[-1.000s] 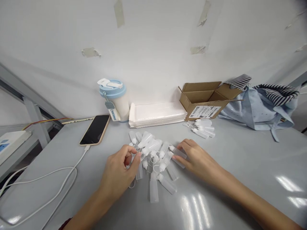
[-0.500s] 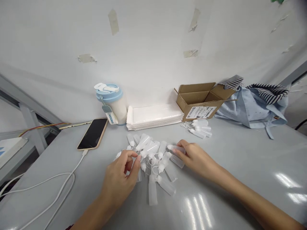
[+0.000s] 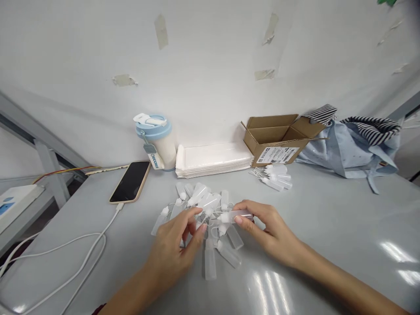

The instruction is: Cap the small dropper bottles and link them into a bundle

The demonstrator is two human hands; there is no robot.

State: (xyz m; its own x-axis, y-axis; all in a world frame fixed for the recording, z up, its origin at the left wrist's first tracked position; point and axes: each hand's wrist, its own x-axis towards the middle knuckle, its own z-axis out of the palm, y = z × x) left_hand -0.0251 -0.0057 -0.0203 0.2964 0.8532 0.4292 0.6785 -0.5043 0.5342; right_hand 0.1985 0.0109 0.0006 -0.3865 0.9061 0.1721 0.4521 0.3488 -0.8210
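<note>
Small translucent plastic dropper bottles with white caps lie in a loose pile (image 3: 210, 258) in the middle of the table. My right hand (image 3: 267, 223) grips one dropper bottle (image 3: 234, 215) by its body between thumb and fingers, its capped end pointing left over the pile. My left hand (image 3: 179, 236) is at the pile's near left side, thumb and index fingertip apart beside the caps. No bottle shows in its grasp; its other fingers are curled and partly hidden. A second, smaller group of bottles (image 3: 277, 178) lies in front of the cardboard box.
Along the wall stand a blue-lidded cup (image 3: 164, 148), a stack of white trays (image 3: 215, 159), an open cardboard box (image 3: 278, 146) and a light blue cloth bag (image 3: 348, 151). A phone (image 3: 131, 181) lies at left, its white cable (image 3: 98, 236) running across the table.
My right hand has brought a dropper bottle left and slightly nearer, over the pile. My left hand has moved right towards it, uncovering bottles at the pile's left. The view has shifted slightly.
</note>
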